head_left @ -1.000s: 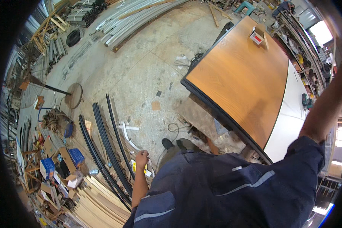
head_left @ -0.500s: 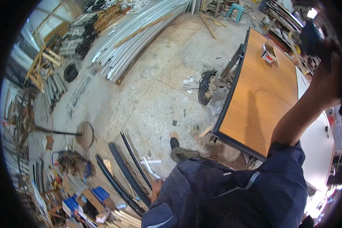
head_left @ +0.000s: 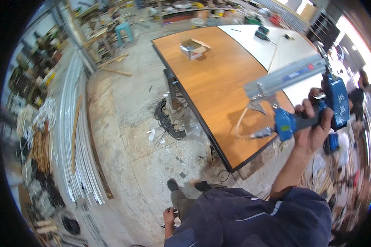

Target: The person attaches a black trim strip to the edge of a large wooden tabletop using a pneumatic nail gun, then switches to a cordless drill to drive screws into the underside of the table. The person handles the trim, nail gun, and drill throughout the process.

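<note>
My right hand (head_left: 313, 123) is raised over the right part of the table, its fingers wrapped round the grip of a blue air nail gun (head_left: 339, 99). The gun's long grey magazine points left above the wood-coloured tabletop (head_left: 218, 88). From the fitting at the bottom of its handle a pale air hose (head_left: 239, 123) runs up in a loop. Low at my left side hangs my left hand (head_left: 169, 215), its fingers curled in. A small dark spot shows at those fingers; what it is I cannot make out.
An open cardboard box (head_left: 192, 50) sits on the table, and a green-and-black power tool (head_left: 261, 33) lies on its white part. Coiled black cable (head_left: 165, 117) lies on the floor beside the table. Long metal profiles (head_left: 76, 136) are stacked at left, and a teal stool (head_left: 123, 33) stands farther back.
The view has swung to the right, bringing more of the table in. My right hand has come down from the right edge, and the nail gun now shows clearly. My left hand stays low.
</note>
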A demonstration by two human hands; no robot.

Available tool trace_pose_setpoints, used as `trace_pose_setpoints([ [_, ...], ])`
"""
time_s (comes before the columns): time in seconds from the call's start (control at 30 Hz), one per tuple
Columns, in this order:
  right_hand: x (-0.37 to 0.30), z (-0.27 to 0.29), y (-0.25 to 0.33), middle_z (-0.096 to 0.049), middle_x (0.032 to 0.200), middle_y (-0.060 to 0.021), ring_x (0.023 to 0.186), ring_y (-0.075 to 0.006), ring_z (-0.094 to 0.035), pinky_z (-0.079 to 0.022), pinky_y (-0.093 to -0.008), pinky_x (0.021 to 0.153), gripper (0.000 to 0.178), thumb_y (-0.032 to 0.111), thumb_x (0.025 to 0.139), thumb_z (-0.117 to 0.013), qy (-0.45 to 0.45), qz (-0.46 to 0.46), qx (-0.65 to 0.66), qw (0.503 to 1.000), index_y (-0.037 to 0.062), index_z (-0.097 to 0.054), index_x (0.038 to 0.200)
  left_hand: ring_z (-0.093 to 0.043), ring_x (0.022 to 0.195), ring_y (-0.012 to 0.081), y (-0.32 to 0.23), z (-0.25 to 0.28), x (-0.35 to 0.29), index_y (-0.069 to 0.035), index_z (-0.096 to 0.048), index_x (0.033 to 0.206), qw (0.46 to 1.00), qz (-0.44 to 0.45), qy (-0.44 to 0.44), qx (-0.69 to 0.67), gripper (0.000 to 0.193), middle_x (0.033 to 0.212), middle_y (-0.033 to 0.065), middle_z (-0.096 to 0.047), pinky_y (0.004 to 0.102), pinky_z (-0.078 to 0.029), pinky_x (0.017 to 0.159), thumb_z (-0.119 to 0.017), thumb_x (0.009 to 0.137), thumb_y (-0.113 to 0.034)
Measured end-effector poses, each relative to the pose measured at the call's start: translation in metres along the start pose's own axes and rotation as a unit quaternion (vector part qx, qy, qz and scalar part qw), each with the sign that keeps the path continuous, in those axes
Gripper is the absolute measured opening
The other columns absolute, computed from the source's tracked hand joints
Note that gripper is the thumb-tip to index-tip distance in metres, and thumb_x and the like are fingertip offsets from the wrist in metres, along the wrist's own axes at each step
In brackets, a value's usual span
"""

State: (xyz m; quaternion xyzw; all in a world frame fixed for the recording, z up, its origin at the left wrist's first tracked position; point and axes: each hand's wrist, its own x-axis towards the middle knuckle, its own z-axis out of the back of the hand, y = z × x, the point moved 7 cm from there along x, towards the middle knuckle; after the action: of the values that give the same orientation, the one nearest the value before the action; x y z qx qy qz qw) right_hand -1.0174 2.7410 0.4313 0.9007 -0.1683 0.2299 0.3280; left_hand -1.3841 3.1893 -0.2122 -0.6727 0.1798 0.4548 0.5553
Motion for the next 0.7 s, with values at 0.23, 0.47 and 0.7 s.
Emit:
trace_pose_setpoints([
  [0.23,-0.165,0.029,0.071,-0.055,0.122,-0.0123,0.077,-0.0140,-0.051,-0.046,-0.0365,0.080,0.054,0.023,0.096,-0.062,-0.243,0.062,0.059,0.966,-0.0019,-0.038,0.138,-0.068,0.065,0.0212,-0.187,-0.022,0.076,0.004,-0.067,0.106,0.913,-0.139,0.160,0.347,0.034,0.088,0.0152,-0.072,0.0330,-0.054,0.059,-0.061,0.091,-0.026],
  [0.47,-0.379,0.005,0.067,-0.060,0.101,-0.0063,0.068,-0.0088,-0.053,-0.046,-0.0279,0.070,0.043,0.023,0.096,-0.059,-0.385,0.147,0.237,0.880,-0.0028,-0.047,0.128,-0.065,0.070,0.0169,-0.291,-0.155,0.033,0.003,-0.066,0.107,0.770,-0.322,0.343,0.431,0.032,0.086,0.0123,-0.070,0.0303,-0.052,0.062,-0.060,0.097,-0.027],
  [0.7,-0.526,0.070,-0.024,-0.064,0.110,-0.0107,0.062,-0.0108,-0.049,-0.044,-0.0315,0.062,0.038,0.025,0.093,-0.063,-0.588,0.083,0.030,0.804,-0.0024,-0.057,0.119,-0.064,0.092,0.0202,-0.289,-0.262,-0.108,0.002,-0.051,0.132,0.789,-0.122,0.515,0.313,0.057,0.112,0.0164,-0.067,0.0370,-0.053,0.082,-0.041,0.105,-0.047],
])
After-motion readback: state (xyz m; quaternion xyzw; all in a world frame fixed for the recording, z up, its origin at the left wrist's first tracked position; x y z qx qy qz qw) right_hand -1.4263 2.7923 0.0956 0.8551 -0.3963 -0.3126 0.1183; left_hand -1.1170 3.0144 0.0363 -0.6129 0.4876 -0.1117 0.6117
